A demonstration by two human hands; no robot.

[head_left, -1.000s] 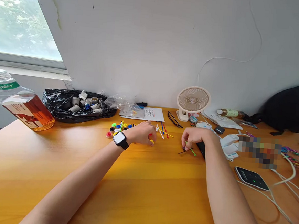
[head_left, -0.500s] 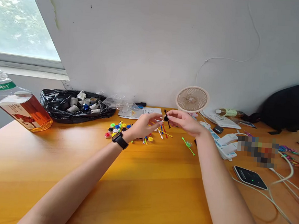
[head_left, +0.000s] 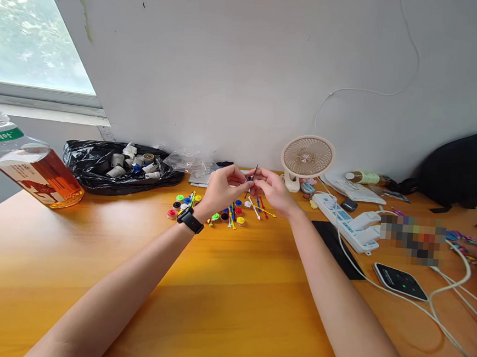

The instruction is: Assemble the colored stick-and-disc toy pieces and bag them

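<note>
In front of the fan, my left hand [head_left: 223,187] and my right hand [head_left: 276,192] meet with fingertips pinched together. Between them stands a thin black arrow-shaped stick [head_left: 256,170], tilted slightly; the fingers cover most of its middle. The left wrist wears a black watch [head_left: 191,220]. Just below the hands, small coloured round caps lie on the table, among them a yellow cap [head_left: 240,220] and a red cap [head_left: 172,214]. A yellow arrow stick [head_left: 269,213] and several others in white, red and blue lie close by.
A bottle of amber liquid [head_left: 42,177] stands at the left, beside a black plastic bag [head_left: 86,166] with grey pipe fittings. Rightwards are a beige fan [head_left: 308,157], a white power strip [head_left: 342,222], a black flat sheet [head_left: 336,249], a small black-screened device [head_left: 400,281] and loose white cables.
My right hand has moved left with the black arrow stick to meet my left hand, whose fingers have closed in on it. The green arrow stick is now out of sight near my right forearm.
</note>
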